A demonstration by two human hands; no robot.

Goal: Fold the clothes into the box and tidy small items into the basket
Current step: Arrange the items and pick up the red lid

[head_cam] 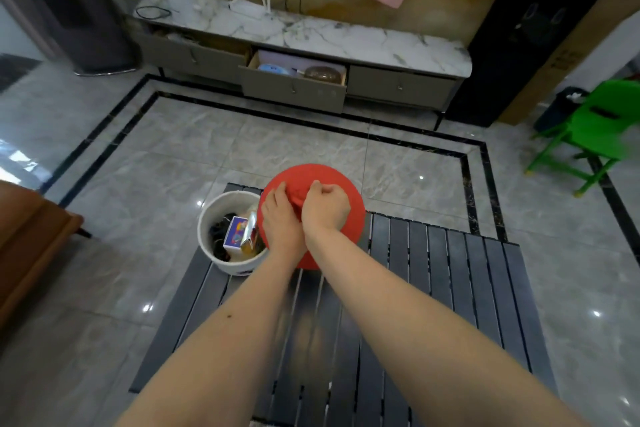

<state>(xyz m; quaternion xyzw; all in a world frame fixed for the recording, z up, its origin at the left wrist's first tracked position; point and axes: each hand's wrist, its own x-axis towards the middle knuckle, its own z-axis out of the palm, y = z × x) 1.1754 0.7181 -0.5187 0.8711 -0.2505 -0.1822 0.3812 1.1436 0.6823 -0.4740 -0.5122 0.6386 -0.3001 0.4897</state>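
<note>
A round red lid or container [332, 177] stands at the far side of the dark slatted table [433, 281]. Both my hands are on top of it. My left hand [280, 218] lies over its left part with fingers curled toward a raised red bump at the centre. My right hand [323, 206] is curled in a fist around that red bump. Just left of the red thing sits a white round basket [207, 218], holding a colourful small box [237, 231], dark cords and a shiny packet. Whatever sits beneath the red thing is hidden.
A marble-topped TV cabinet [346, 35] with an open drawer runs along the far wall, with a white kettle and router on it. A green plastic chair [599, 128] stands at right. Brown wooden furniture [31, 239] is at left. Glossy tile floor surrounds the table.
</note>
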